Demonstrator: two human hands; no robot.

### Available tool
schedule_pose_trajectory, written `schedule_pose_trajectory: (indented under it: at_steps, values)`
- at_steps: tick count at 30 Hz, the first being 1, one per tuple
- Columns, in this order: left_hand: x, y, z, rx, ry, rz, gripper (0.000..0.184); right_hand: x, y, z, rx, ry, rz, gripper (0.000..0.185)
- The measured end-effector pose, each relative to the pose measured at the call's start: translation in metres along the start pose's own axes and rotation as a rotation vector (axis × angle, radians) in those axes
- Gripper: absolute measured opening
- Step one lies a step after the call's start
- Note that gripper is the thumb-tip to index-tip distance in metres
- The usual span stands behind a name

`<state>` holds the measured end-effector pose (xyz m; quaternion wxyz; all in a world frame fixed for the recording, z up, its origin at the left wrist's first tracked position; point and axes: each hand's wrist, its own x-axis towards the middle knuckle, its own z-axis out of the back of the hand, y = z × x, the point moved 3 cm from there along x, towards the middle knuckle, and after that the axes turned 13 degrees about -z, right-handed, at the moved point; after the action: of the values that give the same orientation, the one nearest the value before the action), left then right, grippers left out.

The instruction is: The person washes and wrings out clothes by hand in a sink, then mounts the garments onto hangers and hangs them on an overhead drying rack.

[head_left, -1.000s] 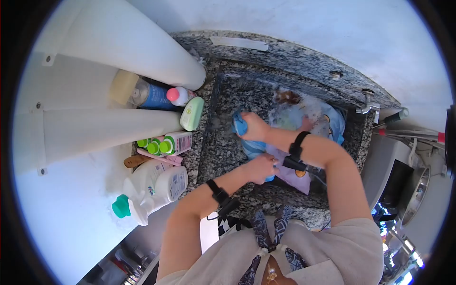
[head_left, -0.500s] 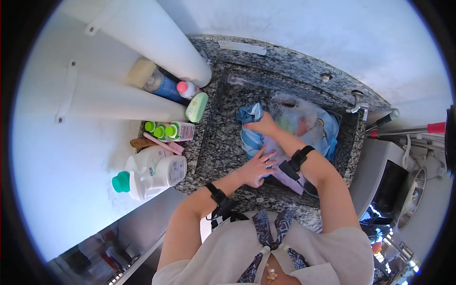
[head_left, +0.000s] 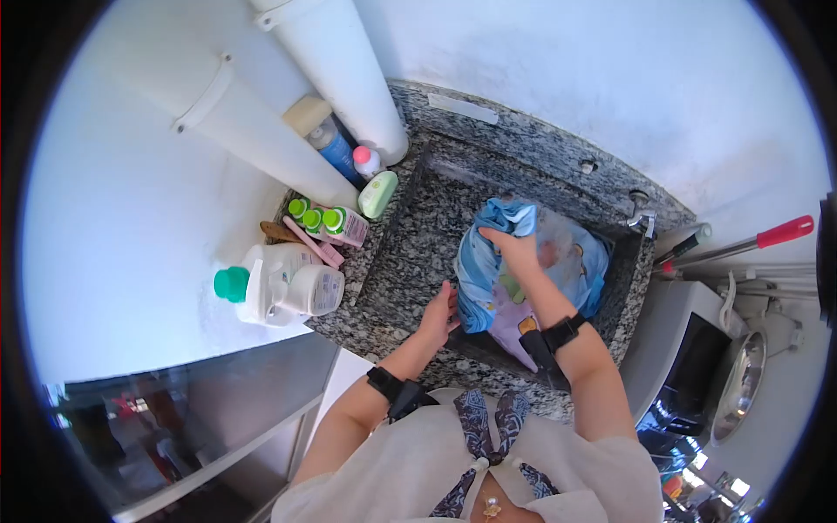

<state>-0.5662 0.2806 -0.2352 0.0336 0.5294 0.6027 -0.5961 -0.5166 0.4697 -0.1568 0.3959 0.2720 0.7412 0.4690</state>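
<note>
Drawn leftward off the blue cloth (head_left: 475,272), the left hand (head_left: 438,314) hangs half-curled and empty beside it, while the right hand (head_left: 516,251) clutches its bunched top inside the granite sink (head_left: 418,244), where wet fabric could slip from this lone grip.

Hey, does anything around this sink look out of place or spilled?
One thing: a pale strip on the granite backsplash interrupts its speckled surface; I can't tell whether it's tape or a patch. No spill shows, and the blue cloth in the right hand is within the granite sink.
</note>
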Motion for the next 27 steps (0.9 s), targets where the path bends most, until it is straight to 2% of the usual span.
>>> schedule_pose_trajectory:
  at_steps: [2,3,5,6,8,9,11,12,14,15,16,18,19,20,21,22,23,24,25,26,27]
  values:
    - [-0.007,-0.011,-0.016,-0.181,0.027,0.115,0.071,-0.02,0.037,-0.005,-0.017,0.094,0.027,0.036]
    - [-0.002,-0.021,-0.021,-0.194,0.029,0.101,0.071,-0.03,0.053,-0.008,-0.056,0.142,0.199,0.038]
    - [-0.005,-0.027,-0.033,-0.308,-0.008,0.736,0.061,-0.049,0.084,-0.013,-0.15,0.306,0.511,0.039]
    - [-0.015,-0.037,-0.039,-0.32,0.002,0.721,0.061,-0.06,0.093,-0.015,-0.159,0.32,0.523,0.039]
    - [-0.035,-0.067,-0.067,-0.68,0.681,0.409,0.058,-0.085,0.107,-0.018,-0.161,0.399,0.687,0.031]
    - [-0.028,-0.062,-0.067,-0.685,0.686,0.396,0.058,-0.089,0.104,-0.015,-0.166,0.41,0.694,0.031]
    - [0.004,-0.056,-0.06,-0.922,0.438,0.061,0.053,-0.098,0.095,-0.002,0.079,0.487,0.82,0.027]
    - [0.003,-0.064,-0.062,-0.923,0.444,0.058,0.053,-0.106,0.092,-0.002,0.075,0.49,0.825,0.027]
    - [0.001,-0.091,-0.058,-0.939,0.376,-0.292,0.053,-0.122,0.088,0.005,0.376,0.216,0.774,0.024]
    - [-0.008,-0.109,-0.058,-0.977,0.452,-0.388,0.053,-0.136,0.099,0.001,0.382,0.114,0.703,0.015]
    - [-0.019,-0.125,-0.059,-0.983,0.451,-0.378,0.053,-0.141,0.095,0.007,0.374,0.108,0.699,0.015]
    - [-0.047,-0.164,-0.057,-0.854,0.459,-0.705,0.063,-0.137,0.077,0.026,0.666,-0.02,0.34,0.013]
    - [-0.058,-0.175,-0.058,-0.854,0.462,-0.692,0.063,-0.131,0.067,0.036,0.739,-0.053,0.178,0.019]
    - [-0.07,-0.189,-0.06,-0.748,0.506,-0.794,0.068,-0.129,0.068,0.042,0.735,-0.062,0.179,0.019]
    - [-0.081,-0.203,-0.062,-0.635,0.552,-0.896,0.073,-0.122,0.069,0.041,0.723,0.022,0.068,0.022]
    - [-0.09,-0.214,-0.061,-0.63,0.555,-0.879,0.073,-0.118,0.068,0.039,0.714,0.097,-0.048,0.025]
    - [-0.102,-0.225,-0.065,-0.461,0.708,-0.925,0.075,-0.11,0.073,0.039,0.626,0.145,-0.137,0.032]
    - [-0.113,-0.233,-0.072,-0.291,0.862,-0.966,0.078,-0.103,0.081,0.039,0.632,0.13,-0.139,0.032]
    - [-0.125,-0.239,-0.078,-0.152,0.907,-1.054,0.069,-0.098,0.086,0.034,0.571,0.179,-0.274,0.034]
    - [-0.132,-0.247,-0.082,-0.155,0.914,-1.039,0.069,-0.092,0.091,0.031,0.508,0.231,-0.408,0.036]
    - [-0.142,-0.254,-0.088,0.054,1.061,-1.127,0.064,-0.083,0.097,0.029,0.511,0.218,-0.408,0.036]
